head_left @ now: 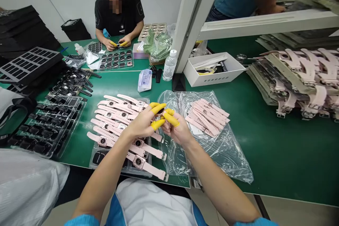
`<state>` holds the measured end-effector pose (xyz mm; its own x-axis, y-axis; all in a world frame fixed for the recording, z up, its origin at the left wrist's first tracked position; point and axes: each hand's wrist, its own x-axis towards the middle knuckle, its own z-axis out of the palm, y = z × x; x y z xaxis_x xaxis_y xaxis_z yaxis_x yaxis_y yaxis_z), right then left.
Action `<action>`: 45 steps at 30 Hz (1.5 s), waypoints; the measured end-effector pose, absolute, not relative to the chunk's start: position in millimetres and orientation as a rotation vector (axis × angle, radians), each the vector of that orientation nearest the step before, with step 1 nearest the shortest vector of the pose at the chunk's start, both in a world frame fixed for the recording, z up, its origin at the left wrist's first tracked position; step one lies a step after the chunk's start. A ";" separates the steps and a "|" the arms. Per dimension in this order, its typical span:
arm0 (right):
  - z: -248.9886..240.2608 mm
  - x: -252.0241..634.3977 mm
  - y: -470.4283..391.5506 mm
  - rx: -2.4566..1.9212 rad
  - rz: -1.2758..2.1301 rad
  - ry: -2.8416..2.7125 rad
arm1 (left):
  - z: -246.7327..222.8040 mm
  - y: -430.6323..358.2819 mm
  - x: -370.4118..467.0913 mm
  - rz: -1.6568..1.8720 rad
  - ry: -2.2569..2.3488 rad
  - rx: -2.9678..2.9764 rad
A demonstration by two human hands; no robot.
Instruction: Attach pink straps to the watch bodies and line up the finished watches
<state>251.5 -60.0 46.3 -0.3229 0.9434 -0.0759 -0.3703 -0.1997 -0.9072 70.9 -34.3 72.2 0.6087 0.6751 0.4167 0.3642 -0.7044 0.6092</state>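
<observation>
With yellow finger cots on the fingertips, my left hand point(144, 122) and my right hand point(178, 129) meet over the table. Both are closed around a small dark smartwatch point(159, 112), mostly hidden by the fingers; whether a strap is on it I cannot tell. Beneath and left of my left hand, several smartwatches with pink straps point(138, 162) lie face down across a clear plastic tray point(95, 164). To the right of my right hand, a pile of loose pink watch straps point(208, 116) rests on a clear plastic bag point(227, 159).
Trays of black watches point(39, 130) stand at left. A water bottle point(170, 65), a tissue pack point(144, 80) and a white box point(214, 69) sit beyond my hands, near a white post point(189, 21). Stacked trays with pink-strapped watches point(304, 77) are at right. A co-worker point(119, 10) sits opposite.
</observation>
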 end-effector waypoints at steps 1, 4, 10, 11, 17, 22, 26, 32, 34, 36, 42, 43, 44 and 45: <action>44.7 253.5 -59.5 -0.871 1.591 -1.131 | 71.7 -33.5 70.7 0.906 0.828 2.400; 41.8 263.2 -55.5 -1.027 1.215 -1.458 | 77.0 -28.8 66.9 0.915 0.932 2.539; 41.4 280.4 -45.4 -1.097 0.846 -1.853 | 118.1 -23.9 32.7 0.585 1.340 2.723; 40.7 280.8 -45.0 -1.087 0.799 -1.889 | 123.5 -26.1 25.3 0.478 1.387 2.757; 40.7 265.4 -56.6 -1.063 0.756 -2.102 | 133.3 -61.3 -13.8 0.188 1.610 2.612; 59.7 240.4 -101.2 -0.979 0.789 -2.270 | 142.1 -121.2 -52.4 0.266 1.544 2.388; 64.2 221.6 -148.6 -0.752 0.752 -2.434 | 135.2 -168.7 -79.3 0.142 1.488 2.318; 54.0 203.5 -179.6 -0.802 0.329 -2.629 | 101.7 -178.9 -85.8 0.103 1.523 2.348; 56.6 203.6 -183.4 -0.850 0.262 -2.653 | 95.5 -175.3 -82.9 0.189 1.554 2.409; 60.9 209.2 -185.5 -0.856 0.285 -2.645 | 92.2 -177.0 -82.4 0.302 1.622 2.476; 55.2 278.8 -157.5 -1.193 0.389 -2.373 | 79.3 -205.7 -114.1 0.312 1.812 2.604; 51.5 297.4 -147.4 -1.381 0.344 -2.300 | 77.4 -209.6 -118.6 0.235 1.810 2.617; 47.5 316.2 -136.3 -1.573 0.284 -2.225 | 76.3 -212.6 -120.9 0.147 1.816 2.622; 43.7 333.9 -124.7 -1.740 0.234 -2.156 | 76.2 -214.5 -120.9 0.065 1.832 2.620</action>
<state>333.9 -124.7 43.7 -0.1776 0.9689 0.1725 0.9094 0.2286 -0.3474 -120.9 -214.5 76.2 0.3432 0.9370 0.0655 0.9393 -0.3424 -0.0225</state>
